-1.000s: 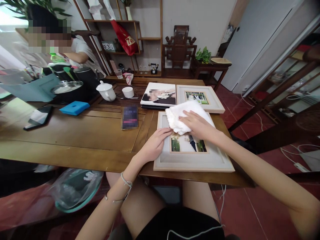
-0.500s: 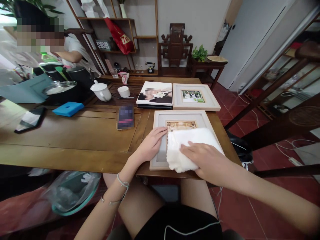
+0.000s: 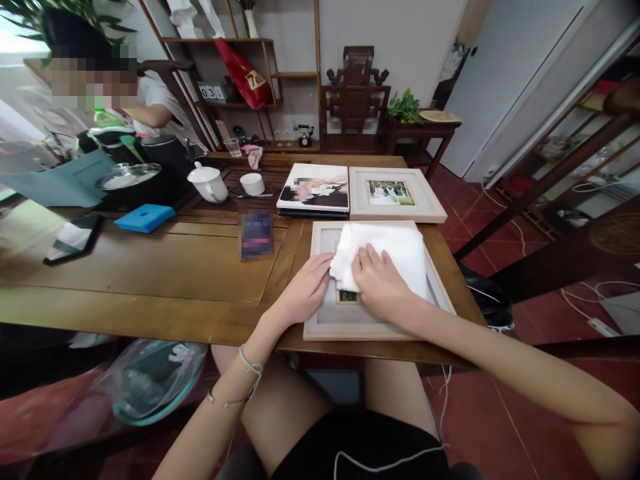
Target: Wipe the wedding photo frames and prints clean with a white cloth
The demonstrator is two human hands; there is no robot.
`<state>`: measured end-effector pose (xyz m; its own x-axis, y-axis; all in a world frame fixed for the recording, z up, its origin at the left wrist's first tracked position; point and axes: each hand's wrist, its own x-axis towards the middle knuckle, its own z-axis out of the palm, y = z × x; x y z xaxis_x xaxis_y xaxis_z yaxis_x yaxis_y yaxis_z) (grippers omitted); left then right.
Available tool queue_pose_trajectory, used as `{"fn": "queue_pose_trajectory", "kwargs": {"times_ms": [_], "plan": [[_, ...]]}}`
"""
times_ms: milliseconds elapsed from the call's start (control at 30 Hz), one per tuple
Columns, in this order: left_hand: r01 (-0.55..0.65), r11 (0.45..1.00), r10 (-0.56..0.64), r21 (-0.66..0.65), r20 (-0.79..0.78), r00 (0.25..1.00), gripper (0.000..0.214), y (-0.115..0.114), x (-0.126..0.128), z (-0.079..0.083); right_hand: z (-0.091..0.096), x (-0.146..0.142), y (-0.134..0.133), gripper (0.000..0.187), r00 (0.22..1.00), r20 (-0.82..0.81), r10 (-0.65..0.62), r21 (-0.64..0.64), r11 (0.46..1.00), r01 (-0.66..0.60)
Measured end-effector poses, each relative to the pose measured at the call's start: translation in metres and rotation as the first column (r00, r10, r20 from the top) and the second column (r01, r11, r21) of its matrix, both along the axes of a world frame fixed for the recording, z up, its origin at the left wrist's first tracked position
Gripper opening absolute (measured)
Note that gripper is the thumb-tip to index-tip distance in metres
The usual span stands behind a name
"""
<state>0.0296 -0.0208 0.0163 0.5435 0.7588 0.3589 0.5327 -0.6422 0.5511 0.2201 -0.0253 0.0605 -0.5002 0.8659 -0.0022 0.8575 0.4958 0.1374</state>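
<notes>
A light wooden picture frame (image 3: 320,327) lies flat at the table's front edge, before my body. On its upper part is a folded white cloth (image 3: 400,250), which hides most of the photo in the middle. My right hand (image 3: 383,280) holds the cloth from above and presses it to the frame, fingers bent a little. Along the frame's left side rests my left hand (image 3: 307,287), its fingers stretched out and lying flat, the tips touching the cloth's ruffled left edge.
Behind lie a second framed photo (image 3: 397,213) and a photo panel (image 3: 314,187) on a dark stack. To the left are a phone (image 3: 257,233), a white lidded cup (image 3: 207,183), a small white bowl (image 3: 252,184) and a blue block (image 3: 145,217). A person (image 3: 155,107) sits at the far left.
My right hand and the cloth have moved away from me, up the frame, baring its lower part. My left hand stays at the frame's left side.
</notes>
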Motion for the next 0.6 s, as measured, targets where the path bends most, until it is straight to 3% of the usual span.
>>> {"fn": "queue_pose_trajectory", "kwargs": {"times_ms": [67,167,233,300,367,467,600], "plan": [[-0.003,1.000,0.003,-0.011,0.004,1.000,0.043,-0.001,0.000,0.001,0.001,-0.007,-0.024,0.056,0.998,0.041,0.049,-0.012,0.999,-0.048],[-0.027,0.999,0.026,-0.039,-0.008,1.000,0.045,-0.003,0.001,0.004,0.009,-0.004,-0.055,0.059,0.970,0.048,0.238,-0.076,0.969,-0.234],[-0.035,0.998,0.034,-0.051,-0.014,0.999,0.046,-0.004,0.001,0.005,0.017,0.006,-0.065,0.062,0.940,0.013,0.341,-0.154,0.930,-0.335],[-0.038,0.998,0.037,-0.048,-0.012,0.999,0.046,-0.005,0.001,0.005,0.024,0.018,-0.064,0.061,0.934,-0.035,0.356,-0.201,0.913,-0.356],[-0.033,0.999,0.033,-0.036,-0.010,0.999,0.045,-0.004,0.001,0.004,0.027,0.031,-0.051,0.057,0.960,-0.041,0.278,-0.185,0.942,-0.280],[-0.015,1.000,0.015,-0.007,-0.014,1.000,0.044,-0.003,0.000,0.001,0.022,0.043,-0.018,0.047,0.997,-0.001,0.073,-0.038,0.997,-0.073],[0.004,1.000,-0.003,0.010,-0.034,0.999,0.044,-0.001,-0.001,-0.001,0.009,0.043,0.027,0.048,0.997,-0.039,-0.067,0.127,0.989,0.072]]}}
